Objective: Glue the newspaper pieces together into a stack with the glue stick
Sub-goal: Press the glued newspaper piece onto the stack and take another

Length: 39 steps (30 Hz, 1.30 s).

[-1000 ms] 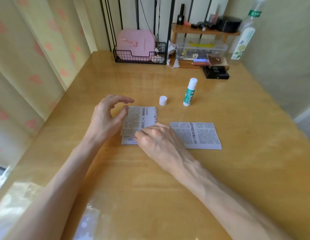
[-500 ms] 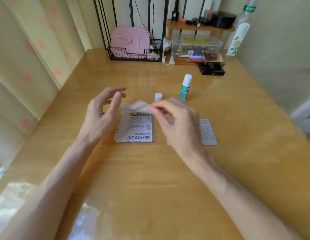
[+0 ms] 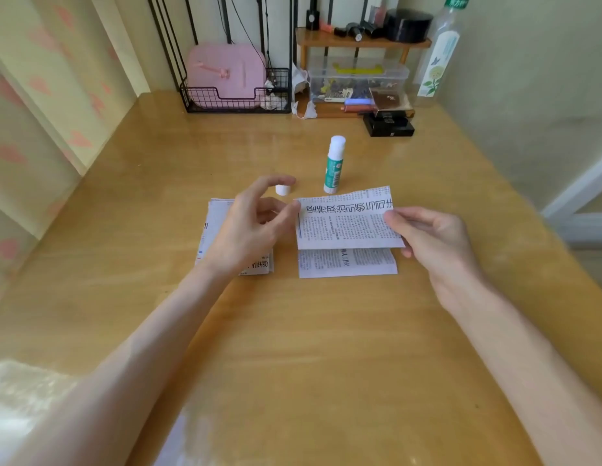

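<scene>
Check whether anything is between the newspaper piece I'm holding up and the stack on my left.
Only your left hand, which hovers over the stack while touching the left edge of the piece. The right hand pinches the piece at its right edge. The glue stick and its cap stand farther back, off the path.

Stack (image 3: pixel 216 227) seemingly half behind left hand (image 3: pixel 249 230)
</scene>
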{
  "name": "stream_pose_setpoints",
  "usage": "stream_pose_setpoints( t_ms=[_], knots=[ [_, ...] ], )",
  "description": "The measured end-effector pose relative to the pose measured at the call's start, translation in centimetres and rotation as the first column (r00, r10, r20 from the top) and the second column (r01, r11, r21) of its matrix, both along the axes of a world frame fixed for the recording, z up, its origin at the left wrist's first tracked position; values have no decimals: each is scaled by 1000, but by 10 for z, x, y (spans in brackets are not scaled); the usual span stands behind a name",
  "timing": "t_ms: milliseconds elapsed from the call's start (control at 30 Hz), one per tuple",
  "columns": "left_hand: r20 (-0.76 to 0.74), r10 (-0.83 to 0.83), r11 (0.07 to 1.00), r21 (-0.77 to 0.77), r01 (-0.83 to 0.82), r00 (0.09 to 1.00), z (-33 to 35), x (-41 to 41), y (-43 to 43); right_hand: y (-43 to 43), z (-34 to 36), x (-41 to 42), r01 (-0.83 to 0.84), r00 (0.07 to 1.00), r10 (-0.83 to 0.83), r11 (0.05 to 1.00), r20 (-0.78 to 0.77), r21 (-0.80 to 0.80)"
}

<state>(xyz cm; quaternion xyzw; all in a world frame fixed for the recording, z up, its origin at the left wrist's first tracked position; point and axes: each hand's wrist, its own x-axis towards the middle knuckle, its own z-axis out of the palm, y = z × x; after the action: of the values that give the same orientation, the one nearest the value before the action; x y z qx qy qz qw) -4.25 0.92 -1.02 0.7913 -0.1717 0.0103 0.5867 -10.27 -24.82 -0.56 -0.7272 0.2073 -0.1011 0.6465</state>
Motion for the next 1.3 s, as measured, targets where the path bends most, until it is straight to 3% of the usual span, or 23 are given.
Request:
stream_pose_setpoints(
  t_ms=[100, 333, 533, 1300],
  knots=[
    [-33, -8, 999, 40, 9, 999, -8, 2, -6, -8, -6, -2, -2, 999, 1, 1000, -33, -8],
    [50, 9, 974, 228, -20, 999, -15, 4, -5, -13, -8, -1, -34, 996, 30, 998, -79, -52],
    [69, 30, 972, 230, -46, 997, -19, 6, -3, -12, -5, -1, -91, 991, 80, 990, -102, -109],
    [278, 176, 931, 265, -251, 944, -14, 8, 15, -15, -5, -8, -91, 991, 82, 992, -110, -86]
  ],
)
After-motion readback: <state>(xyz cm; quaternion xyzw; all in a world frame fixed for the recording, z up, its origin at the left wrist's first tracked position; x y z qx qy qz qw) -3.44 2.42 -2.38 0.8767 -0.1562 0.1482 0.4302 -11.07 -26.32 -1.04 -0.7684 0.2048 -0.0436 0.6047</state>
